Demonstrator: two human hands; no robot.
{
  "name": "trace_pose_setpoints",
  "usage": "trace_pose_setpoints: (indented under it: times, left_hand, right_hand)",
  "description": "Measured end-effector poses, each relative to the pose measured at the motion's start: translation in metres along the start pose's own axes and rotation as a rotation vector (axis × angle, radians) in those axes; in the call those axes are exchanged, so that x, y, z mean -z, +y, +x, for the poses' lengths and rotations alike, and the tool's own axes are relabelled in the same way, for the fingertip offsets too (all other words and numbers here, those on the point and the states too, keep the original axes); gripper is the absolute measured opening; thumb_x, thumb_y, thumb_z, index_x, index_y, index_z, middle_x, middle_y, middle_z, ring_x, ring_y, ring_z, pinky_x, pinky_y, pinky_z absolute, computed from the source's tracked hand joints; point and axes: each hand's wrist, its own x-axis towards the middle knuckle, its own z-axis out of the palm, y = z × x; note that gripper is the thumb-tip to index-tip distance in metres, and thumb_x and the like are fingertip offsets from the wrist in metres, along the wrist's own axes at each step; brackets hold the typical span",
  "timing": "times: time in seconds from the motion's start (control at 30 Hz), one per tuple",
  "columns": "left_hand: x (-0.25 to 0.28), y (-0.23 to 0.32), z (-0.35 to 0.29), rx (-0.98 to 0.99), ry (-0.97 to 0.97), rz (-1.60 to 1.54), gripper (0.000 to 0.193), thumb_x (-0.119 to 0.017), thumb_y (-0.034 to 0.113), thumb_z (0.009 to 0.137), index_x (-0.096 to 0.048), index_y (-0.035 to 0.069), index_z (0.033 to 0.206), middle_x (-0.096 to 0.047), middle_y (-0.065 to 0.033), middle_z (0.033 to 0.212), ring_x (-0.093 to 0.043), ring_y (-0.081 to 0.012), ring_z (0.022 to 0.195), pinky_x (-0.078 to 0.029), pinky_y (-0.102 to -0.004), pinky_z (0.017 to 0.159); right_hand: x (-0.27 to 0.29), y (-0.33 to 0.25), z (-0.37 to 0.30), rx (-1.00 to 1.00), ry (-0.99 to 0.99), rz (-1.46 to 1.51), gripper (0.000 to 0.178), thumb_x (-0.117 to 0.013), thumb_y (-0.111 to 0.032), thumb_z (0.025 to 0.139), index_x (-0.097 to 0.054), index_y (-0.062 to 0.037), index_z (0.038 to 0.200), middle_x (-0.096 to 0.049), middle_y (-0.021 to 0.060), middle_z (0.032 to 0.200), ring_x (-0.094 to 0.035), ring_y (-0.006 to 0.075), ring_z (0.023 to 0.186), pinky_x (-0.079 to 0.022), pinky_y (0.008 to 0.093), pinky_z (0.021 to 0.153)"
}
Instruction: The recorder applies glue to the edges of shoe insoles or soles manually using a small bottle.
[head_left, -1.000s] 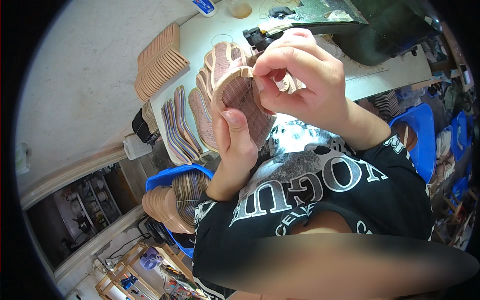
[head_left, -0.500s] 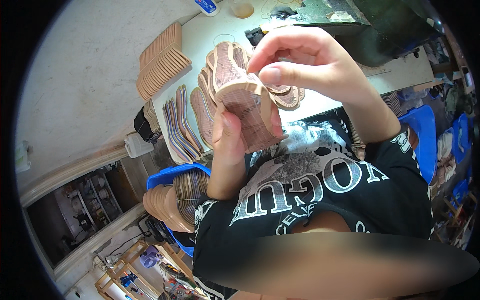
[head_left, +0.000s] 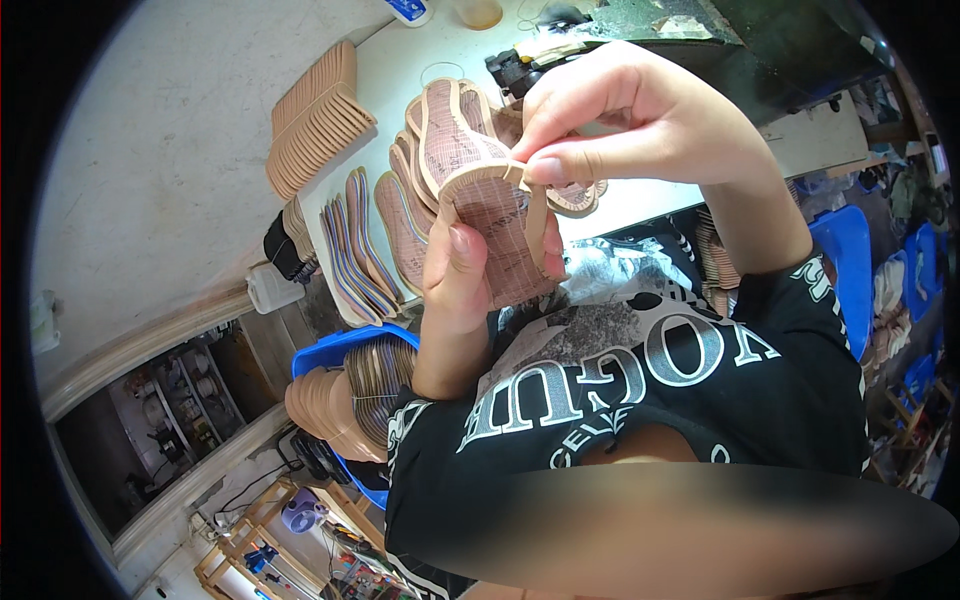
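Note:
My left hand grips a shoe insole with a brownish-pink gridded face and a tan edging folded over its rim. The thumb lies on its near left side, and fingertips show along the right edge. At the insole's upper right rim, the thumb and forefinger of my right hand pinch the tan edging. More edged insoles lie overlapped on the white table behind it, partly hidden by the held one and by my right hand.
A leaning row of insoles stands at the table's left end. Farther back is a tied tan bundle by the wall. A blue bin with stacked insoles sits below left. Dark machinery occupies the far right.
My right thumb and forefinger have closed onto the edging at the insole's upper right. The insole has stayed nearly in place in my left hand.

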Motion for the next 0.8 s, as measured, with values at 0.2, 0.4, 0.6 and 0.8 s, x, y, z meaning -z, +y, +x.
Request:
trace_pose_setpoints:
  times: [0.2,0.4,0.6,0.8]
  left_hand:
    - [-0.002,-0.004,0.007,-0.096,0.168,0.249,0.069,-0.049,0.055,0.091,-0.041,-0.005,0.125,-0.059,-0.0132,0.085,-0.059,-0.0172,0.072,-0.050,-0.0267,0.064]
    - [0.007,-0.007,0.005,-0.091,0.068,0.014,0.071,-0.047,0.058,0.090,-0.043,-0.004,0.124,-0.059,-0.0135,0.087,-0.062,-0.0175,0.072,-0.052,-0.0281,0.062]
    - [0.010,-0.006,0.003,-0.070,0.019,0.018,0.074,-0.048,0.060,0.089,-0.043,-0.005,0.123,-0.060,-0.0142,0.086,-0.062,-0.0180,0.069,-0.053,-0.0279,0.060]
    - [0.007,-0.007,0.004,-0.120,0.084,0.132,0.072,-0.049,0.058,0.090,-0.043,-0.005,0.124,-0.060,-0.0143,0.086,-0.062,-0.0186,0.069,-0.052,-0.0287,0.060]
  right_hand:
    - [-0.018,-0.005,0.001,0.289,0.246,-0.771,0.009,-0.065,-0.001,0.082,-0.066,0.0031,0.090,-0.059,0.0083,0.073,-0.057,0.0174,0.068,-0.044,0.0274,0.061]
    - [-0.020,0.013,-0.004,0.099,0.203,-0.066,0.018,-0.067,-0.005,0.084,-0.066,0.0031,0.100,-0.063,0.0072,0.085,-0.060,0.0137,0.079,-0.047,0.0251,0.070]
    - [-0.018,0.011,-0.004,-0.003,0.140,0.169,0.019,-0.065,-0.004,0.086,-0.066,0.0042,0.103,-0.064,0.0047,0.087,-0.058,0.0090,0.079,-0.047,0.0233,0.070]
    - [-0.022,0.008,-0.003,0.062,0.201,-0.028,0.013,-0.064,-0.003,0.085,-0.066,0.0047,0.096,-0.063,0.0031,0.078,-0.057,0.0077,0.070,-0.045,0.0224,0.061]
